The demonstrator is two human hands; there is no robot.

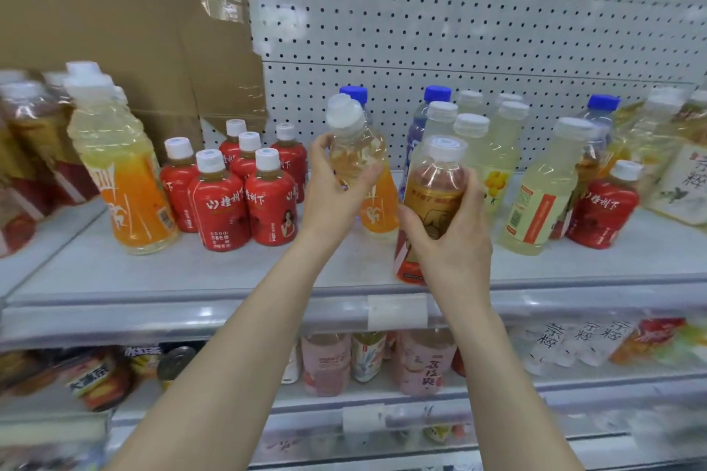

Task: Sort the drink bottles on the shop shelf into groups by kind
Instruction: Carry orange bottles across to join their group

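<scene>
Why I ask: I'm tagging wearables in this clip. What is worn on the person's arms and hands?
Nothing is visible. The left hand and right hand are ungloved, with no rings seen, and both forearms are bare as far as the picture shows: no sleeves, watch or bracelet.

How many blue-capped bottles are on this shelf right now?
3 blue-capped bottles: one behind the orange-label bottle that the left hand holds, one behind the pale white-capped bottles, one farther right. Others may be hidden.

On the shelf [229,271] I see small drink bottles [237,195] left, tall drink bottles [497,149] right, and a cardboard box [134,31] behind the small ones.
</scene>
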